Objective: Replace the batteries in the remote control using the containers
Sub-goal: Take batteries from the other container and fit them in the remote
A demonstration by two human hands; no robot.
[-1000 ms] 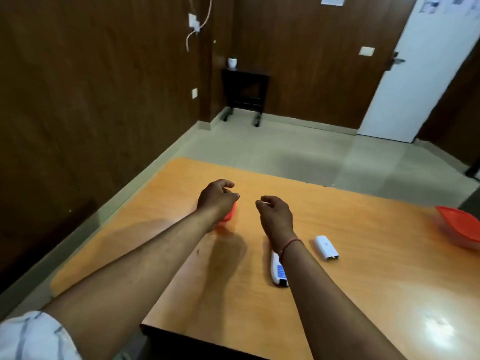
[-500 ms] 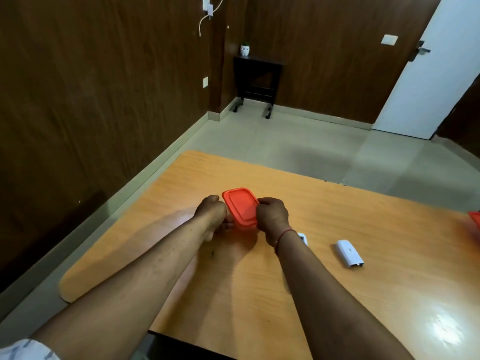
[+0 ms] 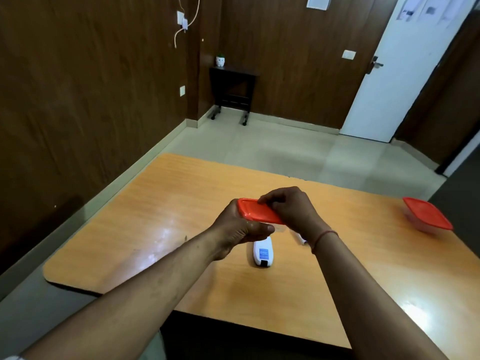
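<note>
Currently I hold a container [image 3: 259, 213] above the desk [image 3: 161, 203]: my left hand [image 3: 241, 227] grips its base from below, and my right hand [image 3: 288, 207] clamps the far edge of its red lid. The remote [image 3: 262, 252] lies on the desk directly beneath, and a white part [image 3: 298, 237], probably its cover, sits just beside my right wrist. A second container [image 3: 427, 215] rests well apart, near the right edge. Risk: if the lid releases abruptly, the contents may spill and roll off the desk. I cannot tell what is inside.
</note>
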